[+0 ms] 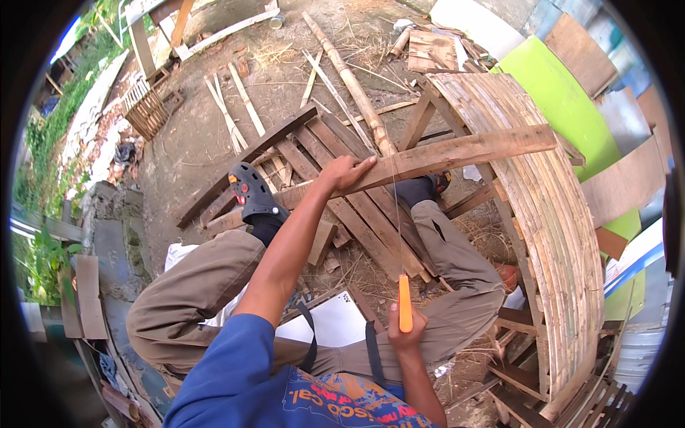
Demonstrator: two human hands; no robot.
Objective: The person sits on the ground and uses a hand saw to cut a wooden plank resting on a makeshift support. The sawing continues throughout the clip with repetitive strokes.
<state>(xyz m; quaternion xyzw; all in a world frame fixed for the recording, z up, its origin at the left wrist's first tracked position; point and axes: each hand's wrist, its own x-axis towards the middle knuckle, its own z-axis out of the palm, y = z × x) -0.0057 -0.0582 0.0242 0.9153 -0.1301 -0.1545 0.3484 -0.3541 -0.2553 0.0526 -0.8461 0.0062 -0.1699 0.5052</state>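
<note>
A long wooden plank [457,154] runs across in front of me, from beside my left shoe toward the bamboo-slat bench on the right. My left hand [346,173] is closed over its middle, thumb lying along the wood. In my right hand [408,329], low and near my body, is the orange handle of a handsaw [405,303]. Its thin blade, seen nearly edge-on, reaches away from me and crosses the plank to the right of my left hand. Whether the teeth have cut into the wood cannot be made out.
Under the plank lies a slatted wooden frame [307,153], with my left shoe [251,191] beside it. The bamboo-slat bench [553,235] curves along the right. A bamboo pole [349,78] and loose sticks lie beyond. Lime-green panels [564,100] lean at the far right.
</note>
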